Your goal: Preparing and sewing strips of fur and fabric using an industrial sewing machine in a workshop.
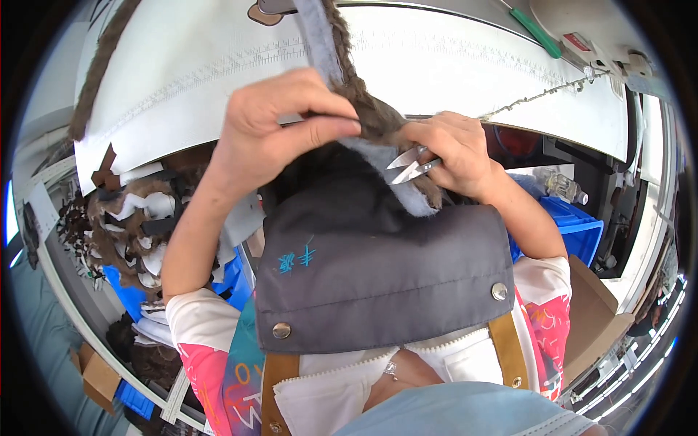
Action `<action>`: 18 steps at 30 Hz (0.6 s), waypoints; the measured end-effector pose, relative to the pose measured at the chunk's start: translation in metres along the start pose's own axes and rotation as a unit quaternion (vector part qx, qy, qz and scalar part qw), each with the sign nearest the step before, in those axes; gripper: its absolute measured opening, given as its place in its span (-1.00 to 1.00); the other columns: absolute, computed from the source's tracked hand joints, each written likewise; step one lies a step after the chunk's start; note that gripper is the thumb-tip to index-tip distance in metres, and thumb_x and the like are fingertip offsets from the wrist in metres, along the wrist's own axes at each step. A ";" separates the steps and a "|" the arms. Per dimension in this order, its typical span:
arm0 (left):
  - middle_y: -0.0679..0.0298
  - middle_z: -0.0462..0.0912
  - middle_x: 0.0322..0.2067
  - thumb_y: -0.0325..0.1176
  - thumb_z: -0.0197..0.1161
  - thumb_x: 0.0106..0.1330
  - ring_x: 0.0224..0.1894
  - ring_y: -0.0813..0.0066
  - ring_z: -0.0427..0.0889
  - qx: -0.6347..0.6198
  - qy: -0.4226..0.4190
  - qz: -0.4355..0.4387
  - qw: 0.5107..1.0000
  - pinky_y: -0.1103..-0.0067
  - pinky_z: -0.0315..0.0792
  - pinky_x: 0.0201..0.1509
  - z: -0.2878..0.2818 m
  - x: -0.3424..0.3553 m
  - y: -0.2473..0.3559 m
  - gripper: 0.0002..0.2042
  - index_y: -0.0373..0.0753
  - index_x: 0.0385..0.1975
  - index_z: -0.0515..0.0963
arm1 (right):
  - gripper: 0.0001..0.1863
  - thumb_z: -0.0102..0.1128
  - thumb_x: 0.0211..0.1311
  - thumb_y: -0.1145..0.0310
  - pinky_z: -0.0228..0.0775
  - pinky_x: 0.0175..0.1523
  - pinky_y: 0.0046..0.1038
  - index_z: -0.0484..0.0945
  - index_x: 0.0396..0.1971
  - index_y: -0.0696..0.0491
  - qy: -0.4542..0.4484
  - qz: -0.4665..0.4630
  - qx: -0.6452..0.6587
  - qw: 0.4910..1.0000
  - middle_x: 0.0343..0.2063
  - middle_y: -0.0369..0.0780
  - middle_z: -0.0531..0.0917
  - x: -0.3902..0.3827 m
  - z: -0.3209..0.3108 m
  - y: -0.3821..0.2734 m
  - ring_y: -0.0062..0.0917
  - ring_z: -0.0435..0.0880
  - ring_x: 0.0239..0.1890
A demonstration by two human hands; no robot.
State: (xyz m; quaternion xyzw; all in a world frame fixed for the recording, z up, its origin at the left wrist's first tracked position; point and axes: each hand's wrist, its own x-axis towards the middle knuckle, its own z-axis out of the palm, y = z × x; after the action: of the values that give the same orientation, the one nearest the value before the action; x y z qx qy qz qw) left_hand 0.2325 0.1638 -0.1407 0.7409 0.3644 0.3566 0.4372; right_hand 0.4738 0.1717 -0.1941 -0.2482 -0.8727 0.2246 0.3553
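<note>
A long strip of brown fur [374, 116] with a pale grey-blue backing runs from the table's far side down over its front edge to my lap. My right hand [458, 152] is closed around small metal thread snips [408, 166], their two blades apart and pointing left across the backing. Its thumb and fingers also touch the fur. Left of that, my left hand [273, 123] is raised beside the strip with thumb and forefinger pinched together. Whatever lies in this pinch is too small to make out. A dark apron [385, 269] covers my front beneath the strip's end.
The white table [182, 65] carries ruler markings. A green-handled tool [536, 33] lies at the far right beside a pale machine [589, 29]. Fur scraps [145, 225] are heaped at left below the table. A blue bin [574, 225] and a cardboard box [592, 312] stand at right.
</note>
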 end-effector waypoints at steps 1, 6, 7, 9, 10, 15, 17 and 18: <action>0.27 0.52 -0.49 -0.60 0.31 -0.01 -0.50 0.51 0.48 -0.043 0.010 0.002 0.999 0.67 0.34 -0.43 0.003 -0.001 -0.002 -0.87 -0.30 -0.43 0.60 | -0.70 0.33 -0.30 0.48 0.32 -0.54 -0.55 0.55 -0.41 0.04 -0.010 0.018 0.017 1.000 -0.62 -0.33 0.60 0.004 -0.002 -0.004 -0.51 0.49 -0.68; 0.27 0.55 -0.40 -0.65 0.26 0.02 -0.39 0.47 0.55 0.067 0.039 0.062 0.995 0.63 0.42 -0.38 0.024 -0.014 -0.008 -0.77 -0.27 -0.29 0.59 | -0.59 0.48 -0.23 0.26 0.27 -0.52 -0.59 0.58 -0.35 0.13 0.008 0.111 0.144 0.983 -0.59 -0.29 0.55 0.023 -0.017 -0.027 -0.61 0.50 -0.60; 0.26 0.55 -0.39 -0.66 0.25 0.02 -0.39 0.47 0.56 0.057 0.049 0.060 0.995 0.64 0.42 -0.37 0.028 -0.016 -0.009 -0.76 -0.28 -0.29 0.59 | -0.62 0.48 -0.20 0.27 0.25 -0.52 -0.59 0.57 -0.37 0.13 -0.017 0.101 0.093 0.990 -0.60 -0.28 0.51 0.025 -0.014 -0.030 -0.60 0.46 -0.61; 0.24 0.55 -0.38 -0.69 0.22 0.02 -0.38 0.47 0.56 0.041 0.062 0.049 0.996 0.64 0.42 -0.35 0.033 -0.018 -0.010 -0.75 -0.30 -0.28 0.58 | -0.71 0.43 -0.12 0.35 0.24 -0.50 -0.60 0.56 -0.39 0.15 -0.058 0.149 0.077 0.984 -0.62 -0.27 0.45 0.031 -0.006 -0.031 -0.63 0.41 -0.62; 0.24 0.57 -0.31 -0.72 0.16 0.06 -0.34 0.50 0.57 0.050 0.107 0.050 0.992 0.66 0.44 -0.27 0.033 -0.017 -0.011 -0.72 -0.34 -0.21 0.53 | -0.75 0.40 -0.08 0.39 0.23 -0.49 -0.62 0.56 -0.40 0.16 -0.015 0.168 0.113 0.979 -0.62 -0.28 0.46 0.031 -0.006 -0.031 -0.66 0.41 -0.62; 0.21 0.56 -0.13 -0.20 0.08 0.34 -0.16 0.48 0.57 -0.372 0.244 -0.318 0.837 0.57 0.44 -0.09 0.040 -0.011 0.005 -0.60 -0.36 0.04 0.36 | -0.86 0.26 0.06 0.54 0.29 -0.45 -0.62 0.45 -0.53 0.18 0.038 0.337 0.289 0.895 -0.61 -0.34 0.47 0.022 -0.007 -0.036 -0.76 0.40 -0.53; 0.26 0.59 -0.27 -0.10 0.05 0.35 -0.19 0.43 0.57 -0.559 0.182 -0.273 0.761 0.53 0.41 -0.07 0.052 -0.003 0.009 -0.57 -0.36 0.02 0.36 | -0.88 0.25 0.07 0.55 0.29 -0.43 -0.66 0.45 -0.50 0.17 0.062 0.299 0.309 0.901 -0.64 -0.35 0.46 0.019 -0.007 -0.040 -0.77 0.39 -0.54; 0.27 0.58 -0.32 -0.09 0.05 0.35 -0.22 0.42 0.56 -0.585 0.186 -0.273 0.741 0.53 0.41 -0.08 0.055 0.003 0.007 -0.57 -0.35 -0.02 0.37 | -0.88 0.25 0.07 0.56 0.29 -0.43 -0.67 0.46 -0.49 0.17 0.073 0.281 0.320 0.902 -0.65 -0.35 0.46 0.018 -0.006 -0.042 -0.77 0.39 -0.55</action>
State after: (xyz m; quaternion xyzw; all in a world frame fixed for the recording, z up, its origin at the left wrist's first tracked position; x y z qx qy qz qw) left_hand 0.2821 0.1431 -0.1537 0.1272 0.3449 0.4962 0.7865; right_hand 0.4558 0.1512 -0.1569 -0.3719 -0.6196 0.5631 0.4009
